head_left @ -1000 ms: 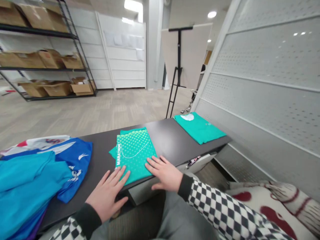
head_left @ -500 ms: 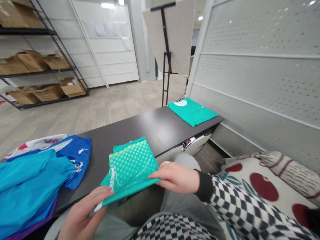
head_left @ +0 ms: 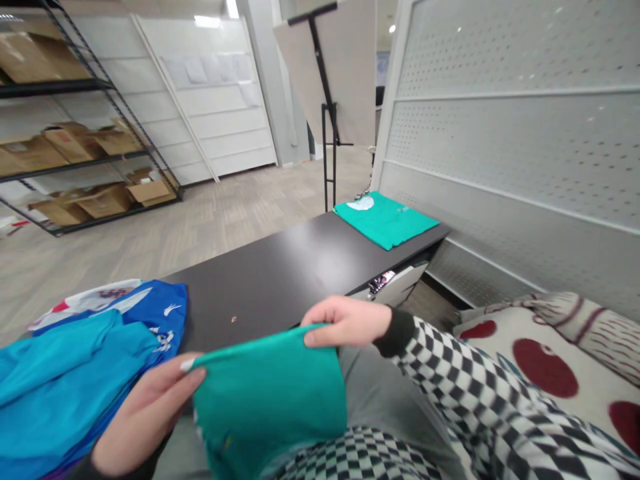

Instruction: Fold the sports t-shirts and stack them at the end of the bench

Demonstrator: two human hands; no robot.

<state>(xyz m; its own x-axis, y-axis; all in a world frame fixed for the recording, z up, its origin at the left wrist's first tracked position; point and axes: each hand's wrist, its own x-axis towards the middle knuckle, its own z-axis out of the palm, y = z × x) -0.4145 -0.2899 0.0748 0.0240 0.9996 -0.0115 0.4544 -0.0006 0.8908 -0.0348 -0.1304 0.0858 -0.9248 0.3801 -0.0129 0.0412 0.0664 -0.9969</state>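
A green shirt [head_left: 270, 393], doubled over, hangs between my two hands in front of the table edge, above my lap. My left hand [head_left: 150, 407] pinches its upper left corner, where a bit of white shows. At the upper right corner, my right hand [head_left: 345, 323] grips the same edge between thumb and fingers. The side turned to me is mostly plain green, with a small blurred mark low on the left. Its far side is hidden.
A folded green shirt [head_left: 387, 223] lies at the table's [head_left: 280, 273] far right end. Blue garments [head_left: 85, 360] are heaped at the left. A white perforated panel [head_left: 510, 120] stands on the right, beside a patterned cushion [head_left: 530, 360]. Shelves hold cardboard boxes [head_left: 75, 143].
Both hands have lifted the green shirt off the table toward me. Its patterned, lettered face has turned away, and the plain side now hangs down from my fingers.
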